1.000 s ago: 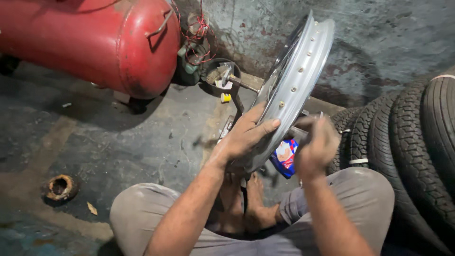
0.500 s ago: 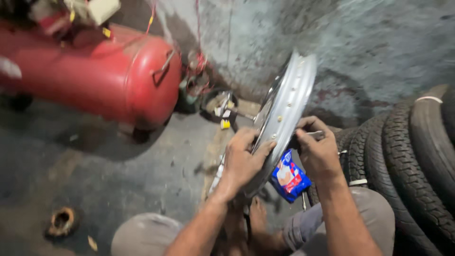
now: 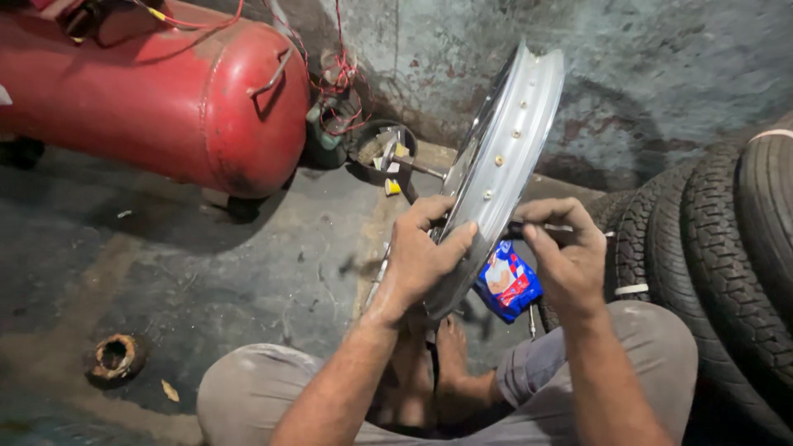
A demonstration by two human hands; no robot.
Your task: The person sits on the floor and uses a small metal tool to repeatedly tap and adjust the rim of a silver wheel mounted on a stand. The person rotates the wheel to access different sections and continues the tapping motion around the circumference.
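Observation:
A shiny metal wheel rim (image 3: 512, 140) stands on edge between my knees, tilted toward the wall. My left hand (image 3: 421, 256) wraps around the rim's lower part from the left. Just right of the rim, my right hand (image 3: 566, 256) pinches a thin metal tool or spoke (image 3: 570, 229) at about the same height. A blue and red packet (image 3: 505, 282) lies on the floor below my right hand. My bare feet (image 3: 450, 355) rest under the rim.
A red air tank (image 3: 157, 99) with wires lies at the upper left. A small bowl of parts (image 3: 382, 153) sits by the wall. Several black tyres (image 3: 719, 248) lean at the right. A rusty ring (image 3: 116, 359) lies on the stained concrete floor at the lower left.
The rim has stood up steeper. My left hand stays on its lower part, while my right hand has come in close to it with the thin tool.

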